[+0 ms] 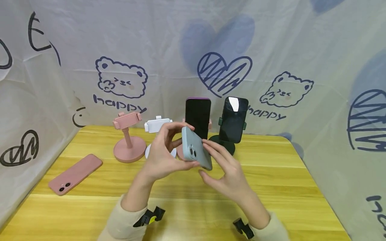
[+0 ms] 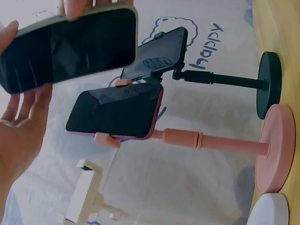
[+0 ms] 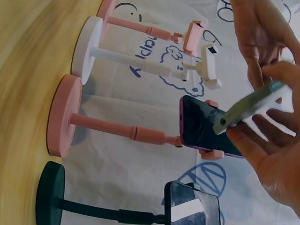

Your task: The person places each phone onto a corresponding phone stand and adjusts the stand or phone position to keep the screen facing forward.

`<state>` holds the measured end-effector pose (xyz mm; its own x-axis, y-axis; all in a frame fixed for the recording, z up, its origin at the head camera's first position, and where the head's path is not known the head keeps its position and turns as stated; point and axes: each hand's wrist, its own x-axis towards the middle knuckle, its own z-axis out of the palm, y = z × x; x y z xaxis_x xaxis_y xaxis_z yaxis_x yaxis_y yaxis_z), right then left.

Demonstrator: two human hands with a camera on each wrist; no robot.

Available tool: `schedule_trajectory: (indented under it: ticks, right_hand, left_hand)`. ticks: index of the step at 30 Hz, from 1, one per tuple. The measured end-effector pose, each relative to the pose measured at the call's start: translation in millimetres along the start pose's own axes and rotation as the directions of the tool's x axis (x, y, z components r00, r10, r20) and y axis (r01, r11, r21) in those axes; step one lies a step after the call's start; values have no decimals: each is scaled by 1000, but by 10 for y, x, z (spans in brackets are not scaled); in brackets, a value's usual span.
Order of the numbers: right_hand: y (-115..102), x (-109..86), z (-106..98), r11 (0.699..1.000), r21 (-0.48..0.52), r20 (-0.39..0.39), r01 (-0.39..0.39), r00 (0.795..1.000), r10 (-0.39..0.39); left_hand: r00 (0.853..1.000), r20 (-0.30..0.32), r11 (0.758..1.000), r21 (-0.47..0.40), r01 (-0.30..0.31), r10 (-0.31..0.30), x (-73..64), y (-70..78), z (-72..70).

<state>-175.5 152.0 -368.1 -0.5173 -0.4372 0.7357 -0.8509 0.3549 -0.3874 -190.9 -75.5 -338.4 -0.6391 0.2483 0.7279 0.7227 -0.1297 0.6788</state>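
One pale-blue phone [image 1: 199,151], tilted in mid-air.

Left hand [image 1: 163,159] grips its left side; right hand [image 1: 227,175] only touches the opposite edge, fingers extended. Pink stand [image 2: 276,150] lies beyond both; phone's long axis foreshortened from above, exact angle unclear.

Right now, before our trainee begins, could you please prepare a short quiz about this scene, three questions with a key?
1. How many phone stands are on the table?
2. True or false: the dark green stand holds a phone.
3. Which colour is the back of the held phone in the left hand? A) pink, B) pale blue, C) black.

Key: 1. Four. 2. True. 3. B.
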Motion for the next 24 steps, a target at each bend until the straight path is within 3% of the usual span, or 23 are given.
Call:
schedule_trajectory:
  ticks: [6,13,20,24]
  right_hand:
    - [42,-41,77,994,-107,-52,1,999,-6]
    - [51,-64,103,983,-180,-111,34,992,-55]
    - [63,-76,103,993,-116,-183,37,981,-58]
    - [53,-73,94,1000,-21,-220,2,975,-7]
  left_hand:
    - [995,-102,995,94,14,-4,-11,-3,182]
    - [989,-117,979,196,-62,86,-28,-2,332]
    - [990,-101,972,224,-75,100,-38,-9,301]
    - [991,-94,972,224,-69,92,-27,-42,254]
